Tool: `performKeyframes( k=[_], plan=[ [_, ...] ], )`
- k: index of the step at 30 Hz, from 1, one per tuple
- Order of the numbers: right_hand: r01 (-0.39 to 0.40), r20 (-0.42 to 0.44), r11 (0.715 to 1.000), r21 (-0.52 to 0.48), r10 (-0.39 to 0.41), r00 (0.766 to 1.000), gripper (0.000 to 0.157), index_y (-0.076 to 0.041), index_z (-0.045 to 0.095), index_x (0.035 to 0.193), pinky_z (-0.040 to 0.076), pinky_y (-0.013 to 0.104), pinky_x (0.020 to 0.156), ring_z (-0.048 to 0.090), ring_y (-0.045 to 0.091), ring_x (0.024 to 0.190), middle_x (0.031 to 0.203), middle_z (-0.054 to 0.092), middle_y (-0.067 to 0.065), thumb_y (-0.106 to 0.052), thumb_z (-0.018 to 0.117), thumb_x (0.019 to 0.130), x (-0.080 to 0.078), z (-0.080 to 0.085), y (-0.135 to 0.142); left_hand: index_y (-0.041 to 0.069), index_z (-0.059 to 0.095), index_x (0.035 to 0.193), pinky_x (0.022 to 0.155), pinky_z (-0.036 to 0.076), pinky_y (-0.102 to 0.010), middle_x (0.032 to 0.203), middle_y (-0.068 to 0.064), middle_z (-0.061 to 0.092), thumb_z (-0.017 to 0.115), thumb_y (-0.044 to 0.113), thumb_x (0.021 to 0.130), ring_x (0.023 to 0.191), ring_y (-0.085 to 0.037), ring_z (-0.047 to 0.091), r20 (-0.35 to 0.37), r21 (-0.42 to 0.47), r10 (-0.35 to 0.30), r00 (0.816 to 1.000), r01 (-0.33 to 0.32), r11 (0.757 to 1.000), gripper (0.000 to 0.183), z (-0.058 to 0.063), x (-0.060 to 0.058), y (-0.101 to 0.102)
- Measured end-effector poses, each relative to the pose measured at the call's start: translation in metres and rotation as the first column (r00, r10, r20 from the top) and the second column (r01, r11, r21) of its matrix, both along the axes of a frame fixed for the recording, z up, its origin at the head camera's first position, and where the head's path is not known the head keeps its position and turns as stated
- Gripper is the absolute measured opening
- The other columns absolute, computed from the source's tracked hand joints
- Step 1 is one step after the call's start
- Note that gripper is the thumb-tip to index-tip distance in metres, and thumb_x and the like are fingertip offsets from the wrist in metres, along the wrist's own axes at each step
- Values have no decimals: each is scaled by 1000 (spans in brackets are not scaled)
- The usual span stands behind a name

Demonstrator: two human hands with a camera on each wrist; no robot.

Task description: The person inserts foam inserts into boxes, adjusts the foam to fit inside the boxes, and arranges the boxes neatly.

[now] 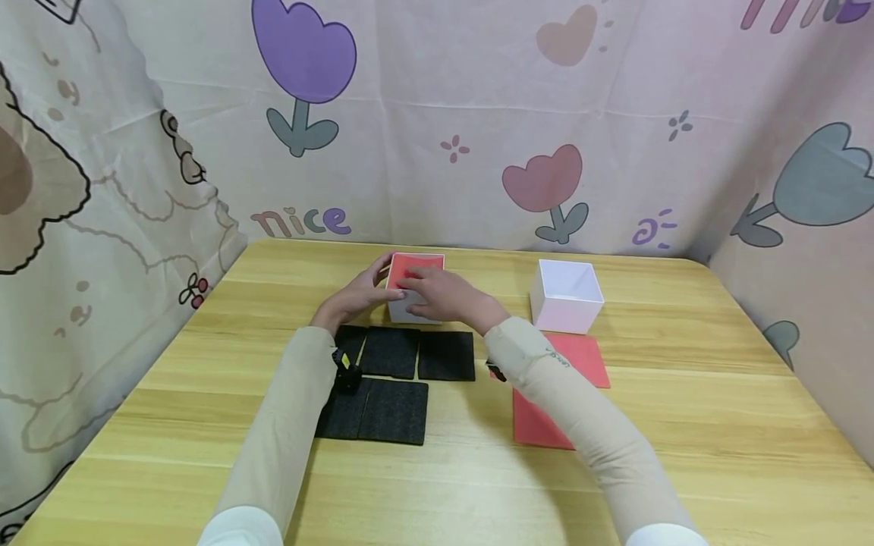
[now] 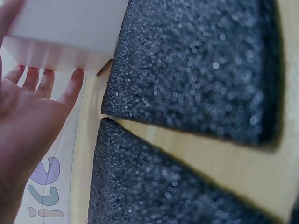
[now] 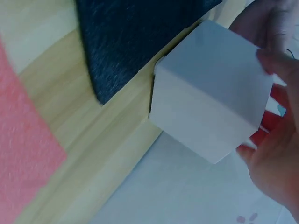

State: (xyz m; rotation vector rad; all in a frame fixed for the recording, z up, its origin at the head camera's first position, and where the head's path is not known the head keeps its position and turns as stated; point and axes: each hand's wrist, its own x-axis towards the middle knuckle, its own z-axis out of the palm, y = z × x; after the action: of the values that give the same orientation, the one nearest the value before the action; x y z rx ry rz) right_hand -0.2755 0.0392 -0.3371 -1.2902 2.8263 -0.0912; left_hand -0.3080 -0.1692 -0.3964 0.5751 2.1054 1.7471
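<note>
A small white box stands at the back of the table, with a red foam square in its open top. My left hand holds the box at its left side, thumb along the front and fingers behind; its fingertips lie against the box wall in the left wrist view. Over the box reaches my right hand, its fingers extended onto the red square and its thumb low by the front face. In the right wrist view, that hand's fingertips are at the box's top edge, partly hidden behind it.
Several black foam squares lie in two rows before the box. Red foam squares lie to the right, partly under my right sleeve. A second white box, open at the top, stands back right. Behind the table hangs a printed cloth.
</note>
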Motion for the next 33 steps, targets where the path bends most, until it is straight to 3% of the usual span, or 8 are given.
performKeyframes(
  k=[5,24,33],
  plan=[
    [-19,90,1000,-21,21,996,52,-7,47,143,37,39,106,41,27,133,150,37,15,-29,59,97,0,1,-3,12,-3,156,114,18,-47,161,-5,-3,62,3,91,146,-25,1,23,41,-10,1000,9,999,92,2,2,1],
    [-15,108,1000,11,14,994,48,-6,51,140,35,37,107,45,24,131,147,42,13,-27,59,98,-4,2,-8,12,-1,156,113,19,-49,161,-5,-1,62,5,91,145,-26,1,17,28,-13,1000,12,1000,91,0,1,-1],
    [29,160,991,-127,-8,987,47,-6,53,139,34,38,108,41,25,134,147,44,11,-25,60,97,1,14,23,15,3,157,112,23,-51,160,-4,5,64,12,90,145,-27,4,0,3,-12,1000,12,1000,90,1,0,0]
  ],
)
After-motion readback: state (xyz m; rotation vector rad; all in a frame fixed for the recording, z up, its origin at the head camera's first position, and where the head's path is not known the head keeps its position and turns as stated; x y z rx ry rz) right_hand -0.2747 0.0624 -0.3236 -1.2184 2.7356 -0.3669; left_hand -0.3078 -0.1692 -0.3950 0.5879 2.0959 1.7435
